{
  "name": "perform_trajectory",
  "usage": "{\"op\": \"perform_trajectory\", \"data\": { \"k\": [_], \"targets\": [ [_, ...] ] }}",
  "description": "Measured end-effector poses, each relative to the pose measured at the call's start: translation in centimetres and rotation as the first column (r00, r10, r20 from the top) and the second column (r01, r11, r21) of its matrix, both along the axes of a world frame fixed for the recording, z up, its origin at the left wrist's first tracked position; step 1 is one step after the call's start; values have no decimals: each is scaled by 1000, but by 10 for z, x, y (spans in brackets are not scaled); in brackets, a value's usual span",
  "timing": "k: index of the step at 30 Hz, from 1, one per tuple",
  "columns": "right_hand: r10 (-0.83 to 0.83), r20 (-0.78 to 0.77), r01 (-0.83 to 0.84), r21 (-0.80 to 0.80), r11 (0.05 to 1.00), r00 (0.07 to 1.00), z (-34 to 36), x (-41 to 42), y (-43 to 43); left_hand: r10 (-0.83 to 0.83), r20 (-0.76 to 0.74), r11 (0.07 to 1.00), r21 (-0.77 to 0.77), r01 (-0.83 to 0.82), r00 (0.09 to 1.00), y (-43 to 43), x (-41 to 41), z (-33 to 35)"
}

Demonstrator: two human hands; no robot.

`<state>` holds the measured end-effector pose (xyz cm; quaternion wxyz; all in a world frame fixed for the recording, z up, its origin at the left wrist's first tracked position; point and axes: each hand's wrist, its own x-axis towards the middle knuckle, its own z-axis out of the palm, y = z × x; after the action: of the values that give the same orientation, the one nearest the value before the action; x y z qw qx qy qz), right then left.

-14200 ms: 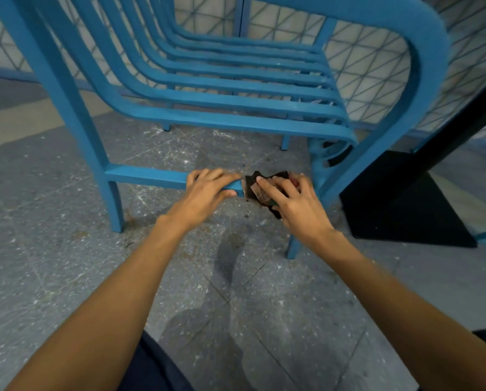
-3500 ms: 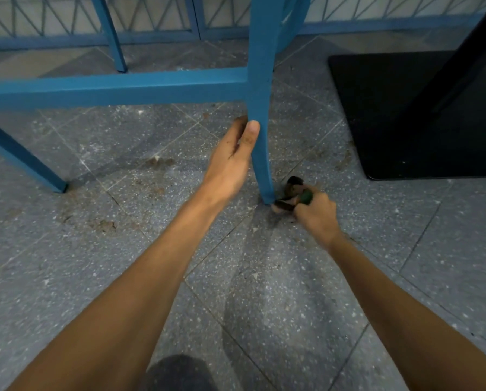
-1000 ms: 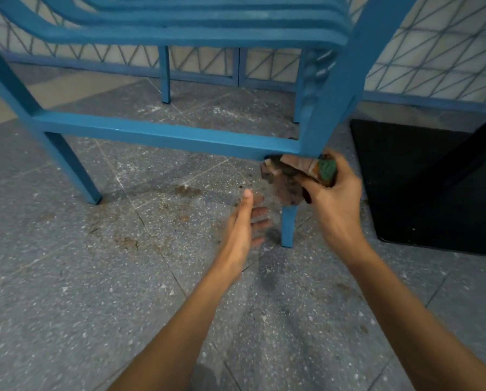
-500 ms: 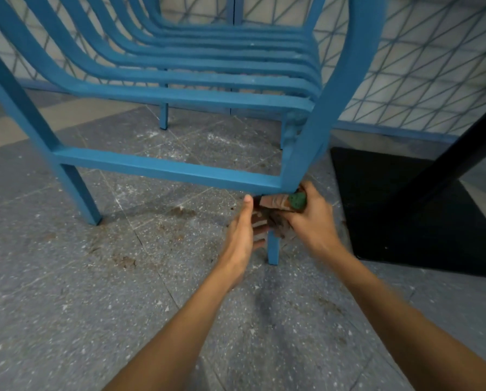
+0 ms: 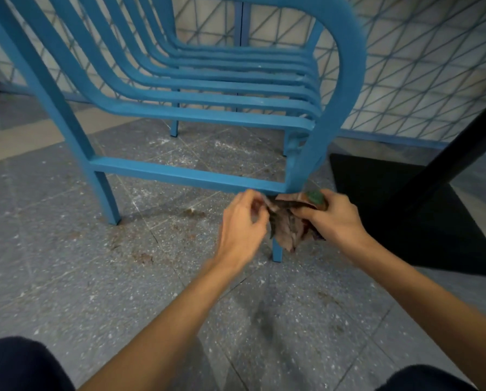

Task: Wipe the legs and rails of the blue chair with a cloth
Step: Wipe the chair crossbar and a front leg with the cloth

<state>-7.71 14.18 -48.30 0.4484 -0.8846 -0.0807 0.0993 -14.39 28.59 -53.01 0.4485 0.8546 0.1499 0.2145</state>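
The blue chair [image 5: 208, 80] stands on the grey speckled floor, its low side rail [image 5: 179, 174] running left to right. A crumpled brown cloth [image 5: 288, 227] with a green patch hangs just below the right end of that rail, in front of the near right leg [image 5: 277, 252]. My left hand [image 5: 241, 224] pinches the cloth's left edge. My right hand [image 5: 332, 218] grips its right side. The cloth and both hands hide the middle of that leg.
A black table base [image 5: 405, 215] with a slanted black post [image 5: 447, 153] lies right of the chair. A blue wire-mesh fence [image 5: 419, 66] runs behind. Brown dirt patches [image 5: 143, 258] mark the floor left of the hands. My dark-clothed knees show at the bottom corners.
My left hand, open beside the leg a moment ago, has taken hold of the cloth's left edge. The view has tilted up, showing more of the chair seat.
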Motion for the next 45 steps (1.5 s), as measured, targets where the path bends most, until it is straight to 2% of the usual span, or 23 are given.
{"op": "perform_trajectory", "data": {
  "k": [2,4,5,7,8,9,10,12,13,17,21,25,27,28,31,33,34,35,37,40,42,43,45],
  "targets": [
    [194,232,-173,-109,979,953,20,-18,0,8,57,944,329,-26,998,12,5,7],
    [457,444,-365,-281,888,771,25,-32,10,58,-44,867,498,-28,997,29,12,11],
    [555,516,-385,-404,830,652,21,-33,21,81,-110,837,547,-8,991,37,15,12],
    [682,575,-193,-684,704,452,2,-21,51,92,-213,798,601,56,973,51,17,9],
    [705,557,-66,-762,644,440,-12,-13,69,88,-242,792,606,79,966,56,17,6],
    [687,532,34,-802,597,494,-22,-6,85,82,-257,788,608,95,963,61,16,5],
    [662,475,75,-840,537,579,-29,-2,96,72,-265,777,619,112,962,64,16,3],
    [593,397,78,-869,489,700,-39,-1,100,66,-271,756,642,129,960,68,14,1],
    [574,402,86,-864,497,713,-45,-2,95,63,-274,755,642,134,960,69,14,1],
    [609,500,188,-844,502,616,-55,-21,60,36,-313,782,600,168,949,69,13,0],
    [618,504,226,-851,474,603,-53,-18,68,9,-340,783,587,205,940,68,14,4],
    [562,419,144,-872,468,713,-33,2,100,3,-352,789,576,214,936,72,16,10],
    [633,413,153,-893,424,655,-37,7,88,-2,-361,787,575,224,933,73,17,11],
    [691,433,172,-893,415,578,-43,8,74,-6,-360,784,578,228,933,74,17,10],
    [812,505,150,-863,482,294,-51,13,26,-10,-357,779,583,231,934,76,17,9],
    [850,488,105,-873,477,199,-49,19,6,-17,-358,779,580,237,933,75,16,7],
    [863,470,80,-882,463,184,-47,21,-1,-21,-361,780,577,241,932,75,15,8],
    [875,446,62,-894,443,188,-46,21,-6,-29,-367,780,573,250,930,76,14,8],
    [886,380,20,-921,389,267,-46,16,-18,-52,-374,779,566,272,926,77,13,10],
    [835,258,-89,-936,341,486,-48,5,-38,-98,-372,770,560,308,923,78,8,10],
    [784,182,-189,-915,355,593,-52,-3,-46,-117,-312,784,554,281,943,77,2,6],
    [742,123,-279,-876,393,659,-52,-9,-44,-122,-255,809,535,245,959,75,-2,5],
    [618,95,-423,-647,634,780,-45,-24,-26,-136,-139,885,427,183,981,71,-10,1]
  ]
}}
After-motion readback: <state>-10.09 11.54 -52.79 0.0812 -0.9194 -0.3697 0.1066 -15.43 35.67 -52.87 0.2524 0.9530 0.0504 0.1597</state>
